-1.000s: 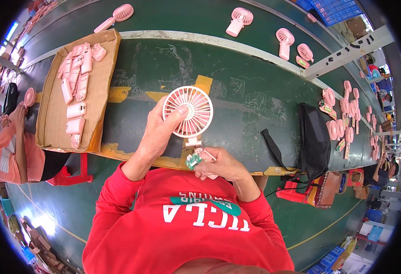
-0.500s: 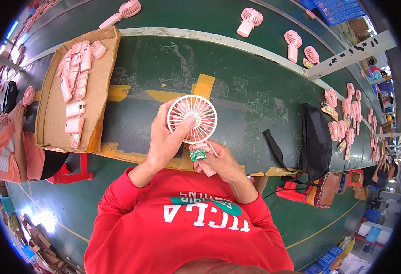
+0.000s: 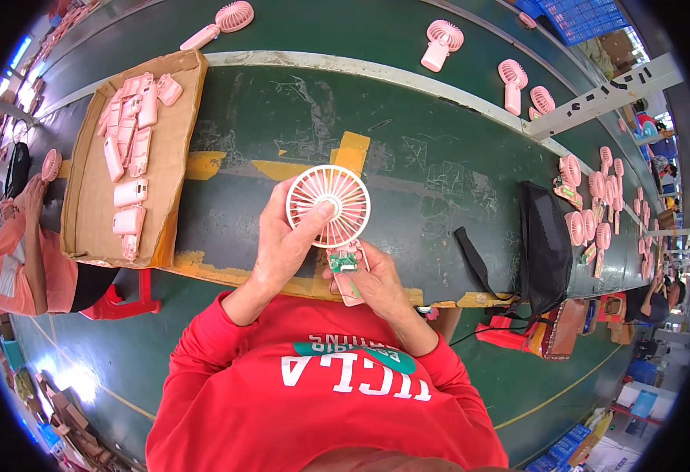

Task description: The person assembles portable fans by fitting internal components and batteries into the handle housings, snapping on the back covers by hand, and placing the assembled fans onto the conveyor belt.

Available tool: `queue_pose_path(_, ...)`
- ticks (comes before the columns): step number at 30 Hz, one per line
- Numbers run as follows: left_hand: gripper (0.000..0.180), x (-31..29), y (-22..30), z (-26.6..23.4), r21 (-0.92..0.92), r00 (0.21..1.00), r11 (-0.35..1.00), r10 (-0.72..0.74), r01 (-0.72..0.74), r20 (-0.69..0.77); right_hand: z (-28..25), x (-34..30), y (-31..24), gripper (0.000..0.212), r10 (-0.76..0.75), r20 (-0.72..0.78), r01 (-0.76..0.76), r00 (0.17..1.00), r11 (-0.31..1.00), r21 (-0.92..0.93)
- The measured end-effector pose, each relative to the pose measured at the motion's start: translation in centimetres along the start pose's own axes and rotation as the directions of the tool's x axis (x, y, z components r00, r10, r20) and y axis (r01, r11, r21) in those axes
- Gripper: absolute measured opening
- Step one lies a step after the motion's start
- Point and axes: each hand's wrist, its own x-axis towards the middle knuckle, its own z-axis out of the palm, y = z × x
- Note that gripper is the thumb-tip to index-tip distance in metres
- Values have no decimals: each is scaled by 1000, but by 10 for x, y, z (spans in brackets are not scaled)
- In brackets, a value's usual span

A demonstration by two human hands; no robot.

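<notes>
A pink handheld fan point(image 3: 349, 211) with a white-rimmed round grille is held in front of my chest, above the table's near edge. My left hand point(image 3: 276, 248) grips its head, thumb pressed on the grille's centre and fingers behind the rim. Below the head, the handle is uncovered, and a small green circuit board point(image 3: 344, 262) shows in it. My right hand point(image 3: 382, 285) wraps the handle from the right, its thumb over the handle just below the board. The fingers behind the handle are mostly hidden.
At left, a cardboard tray point(image 3: 173, 149) holds several pink handle shells. A black bag point(image 3: 545, 244) with a loose strap lies right. Pink fans point(image 3: 445, 39) lie on the green conveyor beyond a pale rail point(image 3: 321, 59). More fans point(image 3: 596, 185) stand far right. A person point(image 3: 26, 252) sits left.
The fans on the conveyor have shifted right. My right hand has changed its hold on the handle, and the circuit board appears flatter against it. My left hand keeps its grip.
</notes>
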Motion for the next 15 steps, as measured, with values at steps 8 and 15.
queue_pose_path(8, 45, 11, 12, -6, 726, 820, 473, 528, -498, 219, -15, 15, 1, 21, 19, -95, -25, 995, 997, -69)
queue_pose_path(15, 21, -7, -11, 1, 542, 852, 670, 298, -508, 431, -16, 24, 6, 23, 154, -166, -146, 974, 988, 56)
